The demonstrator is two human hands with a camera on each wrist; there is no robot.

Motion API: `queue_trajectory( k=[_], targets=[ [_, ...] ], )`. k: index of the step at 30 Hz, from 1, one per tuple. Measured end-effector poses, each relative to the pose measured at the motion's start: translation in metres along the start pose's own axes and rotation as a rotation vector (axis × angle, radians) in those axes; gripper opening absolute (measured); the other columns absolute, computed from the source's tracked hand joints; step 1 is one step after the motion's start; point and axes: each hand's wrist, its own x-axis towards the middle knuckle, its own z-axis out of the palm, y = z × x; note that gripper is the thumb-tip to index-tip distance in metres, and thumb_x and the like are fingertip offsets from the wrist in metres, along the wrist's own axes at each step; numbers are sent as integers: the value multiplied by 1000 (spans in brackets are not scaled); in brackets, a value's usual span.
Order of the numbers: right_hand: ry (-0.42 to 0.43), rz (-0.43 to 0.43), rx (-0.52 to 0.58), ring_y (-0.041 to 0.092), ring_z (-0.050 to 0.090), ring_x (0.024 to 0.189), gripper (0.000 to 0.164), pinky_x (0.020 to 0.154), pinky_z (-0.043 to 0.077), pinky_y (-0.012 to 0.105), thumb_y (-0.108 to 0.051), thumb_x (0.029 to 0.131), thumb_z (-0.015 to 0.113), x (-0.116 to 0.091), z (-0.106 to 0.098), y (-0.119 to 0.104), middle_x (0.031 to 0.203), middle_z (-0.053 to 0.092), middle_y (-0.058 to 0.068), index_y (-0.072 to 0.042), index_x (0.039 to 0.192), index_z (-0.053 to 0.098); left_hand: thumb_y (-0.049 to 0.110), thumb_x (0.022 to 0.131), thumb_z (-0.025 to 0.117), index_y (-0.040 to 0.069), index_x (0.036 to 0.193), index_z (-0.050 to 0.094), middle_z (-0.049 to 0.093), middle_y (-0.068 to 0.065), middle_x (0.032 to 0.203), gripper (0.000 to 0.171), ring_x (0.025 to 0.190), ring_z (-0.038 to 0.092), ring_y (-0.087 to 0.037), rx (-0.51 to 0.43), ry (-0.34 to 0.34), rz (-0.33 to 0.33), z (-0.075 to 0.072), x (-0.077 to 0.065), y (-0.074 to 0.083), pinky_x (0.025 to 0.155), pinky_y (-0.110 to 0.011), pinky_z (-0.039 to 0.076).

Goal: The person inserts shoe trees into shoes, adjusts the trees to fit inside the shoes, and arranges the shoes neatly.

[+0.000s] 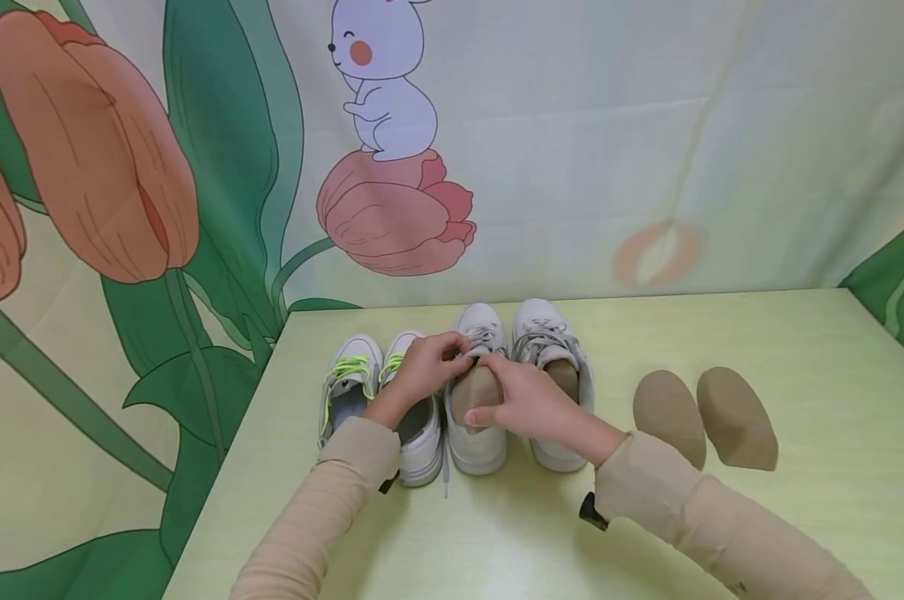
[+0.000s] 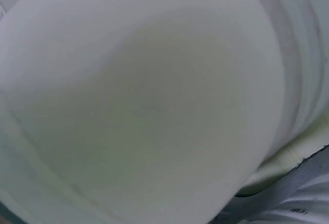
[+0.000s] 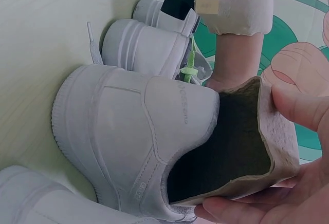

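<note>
My right hand (image 1: pixel 530 400) grips a hollow brown moulded shoe insert (image 1: pixel 476 393), thumb on one side and fingers on the other. In the right wrist view the insert (image 3: pixel 280 131) sits partly inside the opening of a white sneaker (image 3: pixel 128 131), its open end sticking out. My left hand (image 1: pixel 429 367) is at the front of that sneaker's opening, thumb and finger pinching at the tongue near the grey laces (image 1: pixel 485 337). Blurred white shoe surface (image 2: pixel 154 100) fills the left wrist view. The matching sneaker (image 1: pixel 560 454) stands to the right, with a brown insert (image 1: pixel 561 377) inside.
Two more brown inserts (image 1: pixel 669 412) lie on the pale table (image 1: pixel 841 375) at the right. Left of the sneakers stand a white shoe (image 1: pixel 347 387) with yellow-green laces and its mate (image 1: pixel 422 454), partly under my left arm. A printed cloth (image 1: pixel 556 167) hangs behind.
</note>
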Motion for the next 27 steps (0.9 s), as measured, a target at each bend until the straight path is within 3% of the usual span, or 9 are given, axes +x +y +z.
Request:
queue_trajectory(
  k=[12, 20, 27],
  targets=[
    [1, 40, 29, 25, 52, 109, 67, 87, 42, 40, -40, 73, 68, 9, 5, 2, 119, 56, 5, -14, 129, 41, 18, 81, 60, 12, 82, 62, 58, 1, 71, 7, 64, 47, -10, -15, -2, -3, 2, 2, -2, 60, -20, 38],
    [28, 39, 81, 22, 55, 101, 56, 81, 44, 38, -36, 72, 70, 13, 10, 5, 112, 58, 5, -15, 119, 46, 18, 82, 60, 11, 83, 62, 60, 0, 74, 7, 66, 48, -10, -31, -8, -16, 2, 1, -2, 61, -20, 40],
    [63, 59, 125, 22, 52, 104, 58, 85, 42, 39, -36, 71, 71, 16, 15, 5, 115, 55, 6, -12, 118, 45, 19, 83, 59, 11, 83, 61, 58, 0, 72, 7, 64, 47, -10, -32, -10, -10, 2, 1, -3, 60, -20, 39]
  ],
)
